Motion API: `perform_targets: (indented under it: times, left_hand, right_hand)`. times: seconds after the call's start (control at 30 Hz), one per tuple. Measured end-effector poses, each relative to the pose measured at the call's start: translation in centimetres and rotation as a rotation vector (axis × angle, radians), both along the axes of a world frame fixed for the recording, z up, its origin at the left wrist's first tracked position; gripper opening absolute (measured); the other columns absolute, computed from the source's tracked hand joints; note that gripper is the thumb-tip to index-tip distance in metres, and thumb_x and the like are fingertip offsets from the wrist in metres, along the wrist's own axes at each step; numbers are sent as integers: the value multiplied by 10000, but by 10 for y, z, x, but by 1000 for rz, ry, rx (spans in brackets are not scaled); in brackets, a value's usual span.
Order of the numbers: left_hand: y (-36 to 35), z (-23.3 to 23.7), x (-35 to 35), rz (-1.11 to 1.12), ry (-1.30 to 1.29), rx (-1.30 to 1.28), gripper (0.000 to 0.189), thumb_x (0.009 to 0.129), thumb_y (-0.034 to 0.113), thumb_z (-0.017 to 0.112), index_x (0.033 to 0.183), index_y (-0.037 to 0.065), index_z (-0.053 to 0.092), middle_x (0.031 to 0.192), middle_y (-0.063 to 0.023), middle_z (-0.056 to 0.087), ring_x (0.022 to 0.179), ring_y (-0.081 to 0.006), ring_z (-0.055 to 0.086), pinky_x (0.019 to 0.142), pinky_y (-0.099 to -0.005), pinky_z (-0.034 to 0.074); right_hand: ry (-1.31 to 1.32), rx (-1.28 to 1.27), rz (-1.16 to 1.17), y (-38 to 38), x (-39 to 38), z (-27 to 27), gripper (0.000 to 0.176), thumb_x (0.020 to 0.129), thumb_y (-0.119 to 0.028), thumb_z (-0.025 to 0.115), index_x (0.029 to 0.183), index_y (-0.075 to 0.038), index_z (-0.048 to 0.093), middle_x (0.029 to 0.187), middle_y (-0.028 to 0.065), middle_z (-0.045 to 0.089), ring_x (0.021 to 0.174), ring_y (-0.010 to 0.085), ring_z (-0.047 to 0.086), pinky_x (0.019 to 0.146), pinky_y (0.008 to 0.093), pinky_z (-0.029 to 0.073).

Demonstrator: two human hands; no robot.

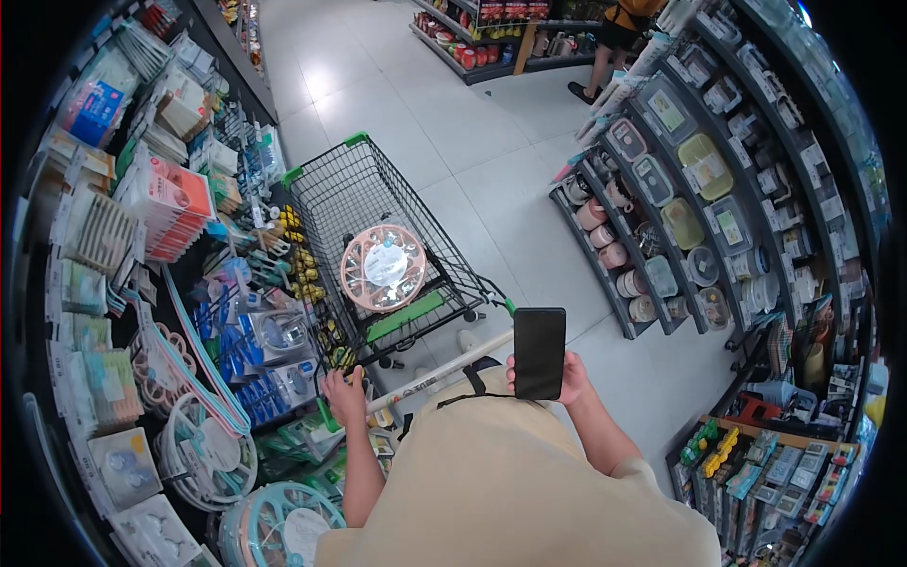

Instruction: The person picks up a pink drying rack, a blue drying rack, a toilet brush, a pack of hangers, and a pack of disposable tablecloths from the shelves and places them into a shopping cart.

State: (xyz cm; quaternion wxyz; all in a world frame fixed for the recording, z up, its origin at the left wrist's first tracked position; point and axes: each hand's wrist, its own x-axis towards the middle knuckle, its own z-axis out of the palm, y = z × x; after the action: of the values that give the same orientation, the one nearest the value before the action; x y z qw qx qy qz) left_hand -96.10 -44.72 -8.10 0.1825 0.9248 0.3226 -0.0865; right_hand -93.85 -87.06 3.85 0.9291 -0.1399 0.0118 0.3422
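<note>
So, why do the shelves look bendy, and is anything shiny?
In the head view, probably wide-lens distortion: the long dark-grey shelves curve at the right; in the head view, bright white glare on the pale grey tiled floor, near the top left; the black rectangular phone looks dark there too.

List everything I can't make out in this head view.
All in the head view:
Right hand: partly hidden behind the phone, whose dark screen shows nothing readable.
Left hand: its palm is out of sight, so any grip on the cart handle is uncertain.
Pink round item: label print too small.
Distant person: the top edge cuts off the upper body.
</note>
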Motion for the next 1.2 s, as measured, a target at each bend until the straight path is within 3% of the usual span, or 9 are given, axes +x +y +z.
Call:
perform_targets:
  times: [0.27, 0.5, 0.57, 0.7, 0.8, 0.93, 1.0, 1.13, 1.2]
  left_hand:
    - [1, 4, -3, 10, -47, -49, 595, 937, 538, 598, 1239, 25, 610, 1438, -94, 510, 1445, -336, 314, 1084, -477, 410]
    - [3, -8, -6, 26, -143, -23, 534, 908, 521, 642, 1123, 32, 660, 1395, -77, 533, 1401, -351, 364, 1059, -490, 432]
    - [0, -4, -6, 23, -125, -3, 520, 905, 520, 646, 1120, 47, 667, 1383, -73, 541, 1398, -348, 367, 1034, -498, 453]
    - [0, -7, -8, 24, -173, 16, 527, 886, 532, 661, 1122, 61, 671, 1361, -66, 552, 1390, -344, 378, 1004, -518, 474]
    - [1, -13, -9, 40, -176, 23, 537, 874, 537, 669, 1128, 63, 673, 1355, -66, 556, 1388, -339, 382, 1019, -515, 462]
    - [4, -22, -10, 25, -201, 29, 541, 871, 539, 670, 1128, 63, 678, 1349, -72, 561, 1393, -337, 375, 1034, -507, 451]
    - [4, -20, -11, 29, -193, 26, 542, 871, 541, 668, 1124, 61, 678, 1348, -73, 563, 1396, -336, 371, 1033, -504, 453]
    - [2, -19, -11, 30, -202, 40, 547, 868, 550, 667, 1115, 62, 681, 1347, -74, 565, 1397, -334, 369, 1026, -500, 461]
    - [0, -19, -10, 39, -202, 45, 550, 865, 554, 667, 1113, 63, 681, 1347, -74, 565, 1395, -336, 372, 1021, -502, 465]
  right_hand:
    - [159, -408, 46, -37, 13, -27, 720, 869, -466, 714, 1343, 21, 475, 1133, 180, 618, 1076, 339, 631, 947, 443, 524]
    - [414, -923, 325, -106, -40, -98, 594, 987, -525, 552, 1285, -12, 565, 1123, 111, 685, 998, 223, 677, 879, 411, 567]
    - [432, -1066, 392, -105, -61, -129, 574, 977, -433, 622, 1397, -64, 489, 1220, 115, 655, 1066, 227, 656, 907, 412, 557]
    - [-78, -1209, 483, -72, -90, -165, 844, 872, -317, 744, 1556, -167, 273, 1408, 144, 528, 1257, 249, 542, 1031, 439, 469]
    - [31, -1171, 523, -81, -92, -183, 887, 847, -345, 764, 1564, -169, 274, 1417, 141, 525, 1294, 263, 516, 1062, 450, 438]
    - [-53, -1285, 857, -92, -62, -140, 888, 855, -408, 741, 1573, -190, 267, 1366, 115, 558, 1204, 230, 564, 981, 411, 491]
    - [1, -1208, 1114, -97, -41, -121, 893, 876, -443, 728, 1581, -151, 264, 1506, 102, 455, 1308, 225, 491, 1034, 407, 451]
    - [-135, -1257, 1226, -82, -8, -72, 882, 869, -468, 724, 1576, -173, 287, 1463, 101, 500, 1251, 205, 527, 1011, 385, 459]
    - [-344, -1212, 1158, -74, 0, -76, 826, 867, -443, 708, 1554, -175, 334, 1304, 40, 596, 1066, 173, 587, 866, 351, 512]
